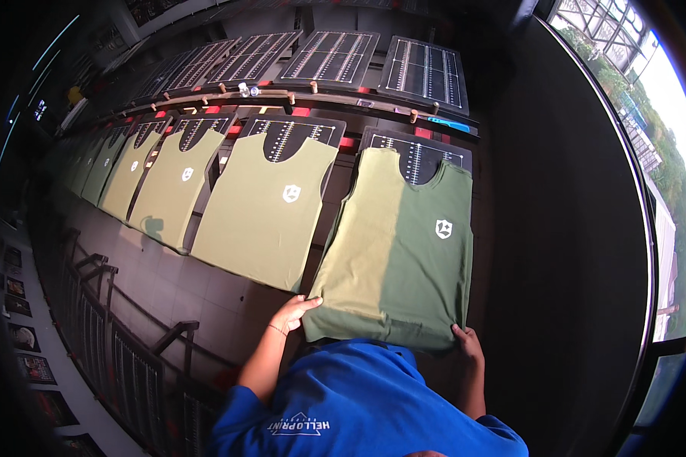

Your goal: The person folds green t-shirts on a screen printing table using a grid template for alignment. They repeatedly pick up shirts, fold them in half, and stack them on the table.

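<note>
1. Head view, left grip (296, 311): clasped on the near left corner of a green sleeveless cloth shirt panel (423, 259), with the thumb on top reaching inward over the edge. Most of the fingers are hidden, so the exact gap cannot be told.
2. Head view, right grip (469, 341): pinched at the near right corner of the same panel, its thumb tip against the edge; the other fingertips are hidden.
3. Left forearm (261, 365) slants up and inward from the lower edge, with a thin dark bracelet (278, 330) at the wrist. Right forearm (474, 388) rises almost straight. Both come out of a bright blue short-sleeved shirt (358, 396), just beside the panel's hem.
4. That panel lies on a black rectangular board with white ruled markings (415, 156), which shows through the scooped neckline. Sunlight makes its left part pale olive; the right part is shaded dark green, with a white shield emblem (443, 228) on it.
5. To its left, a pale olive sleeveless panel with a matching emblem (263, 206) lies on the next board, and more line up beyond.
</note>
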A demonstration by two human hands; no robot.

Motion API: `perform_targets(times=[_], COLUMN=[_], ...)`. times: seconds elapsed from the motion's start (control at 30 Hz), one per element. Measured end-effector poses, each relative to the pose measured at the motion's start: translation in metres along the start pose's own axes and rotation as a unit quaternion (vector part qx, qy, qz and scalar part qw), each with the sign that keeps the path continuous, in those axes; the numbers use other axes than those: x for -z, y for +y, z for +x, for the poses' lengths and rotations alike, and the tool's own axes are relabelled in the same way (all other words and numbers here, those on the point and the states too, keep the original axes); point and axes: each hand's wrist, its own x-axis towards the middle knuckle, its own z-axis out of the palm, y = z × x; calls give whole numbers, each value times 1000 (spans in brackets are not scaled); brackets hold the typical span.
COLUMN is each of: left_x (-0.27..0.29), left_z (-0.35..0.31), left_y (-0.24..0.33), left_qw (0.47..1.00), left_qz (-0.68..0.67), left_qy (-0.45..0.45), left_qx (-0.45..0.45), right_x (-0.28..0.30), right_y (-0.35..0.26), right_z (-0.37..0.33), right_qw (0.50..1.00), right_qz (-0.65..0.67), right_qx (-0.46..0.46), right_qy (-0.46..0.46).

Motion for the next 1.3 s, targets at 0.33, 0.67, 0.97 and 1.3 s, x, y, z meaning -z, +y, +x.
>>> perform_targets(times=[0.33,0.67,0.97,1.3], left_x=[-154,-112,72,212], left_z=[12,-144,-243,-182], left_y=[327,477,519,566], left_qw=[922,801,796,886], left_qz=[-16,11,29,64], left_qy=[-116,-218,-202,-92], left_qx=[-370,-557,-570,-450], right_x=[-45,-160,-394,-496], right_y=[-356,-509,-484,-449], right_z=[70,-66,-119,-6], right_qw=[900,812,773,880], right_qz=[276,210,69,-46], right_qx=[338,543,573,431], right_qy=[-24,24,263,195])
